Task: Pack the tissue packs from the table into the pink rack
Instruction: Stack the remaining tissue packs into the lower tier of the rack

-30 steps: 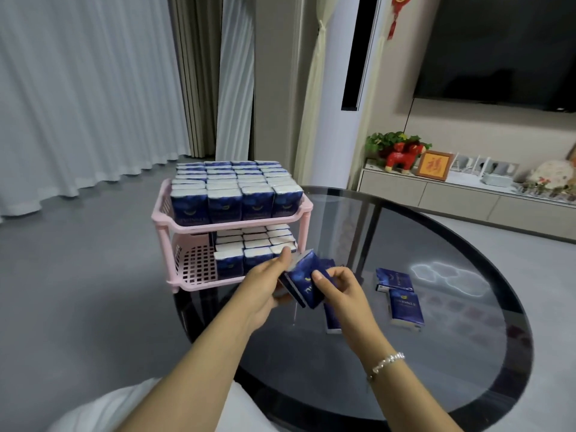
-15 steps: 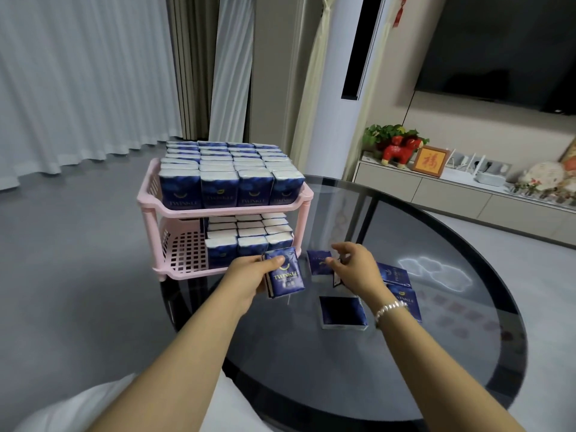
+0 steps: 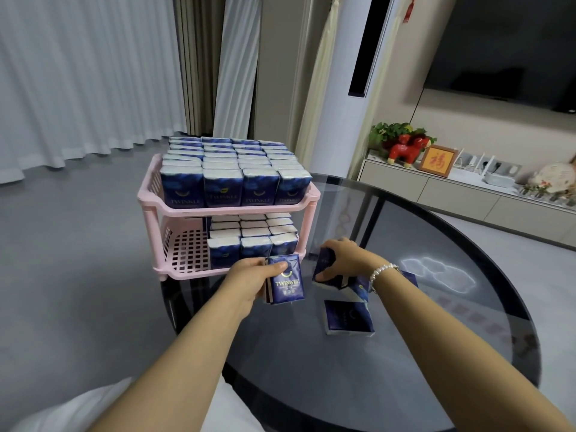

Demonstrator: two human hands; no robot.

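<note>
The pink rack (image 3: 231, 211) stands on the left edge of the round glass table (image 3: 436, 353). Its top shelf is full of blue tissue packs (image 3: 223, 188); the lower shelf holds rows on its right side, its left part bare. My left hand (image 3: 249, 280) holds a small stack of upright tissue packs (image 3: 286, 283) just in front of the lower shelf. My right hand (image 3: 341, 260) grips another pack (image 3: 322, 266) lifted off the table. One pack (image 3: 347, 316) lies flat below that hand, and more packs (image 3: 360, 288) lie partly hidden under my wrist.
A white standing unit (image 3: 343, 88) rises behind the table. A low cabinet (image 3: 467, 194) along the right wall carries a red figurine (image 3: 405, 149), a framed picture and small devices. Grey floor and curtains lie to the left.
My left hand has kept its packs and edged closer to the lower shelf. My right hand reached right, closed on a pack and raised it off the table.
</note>
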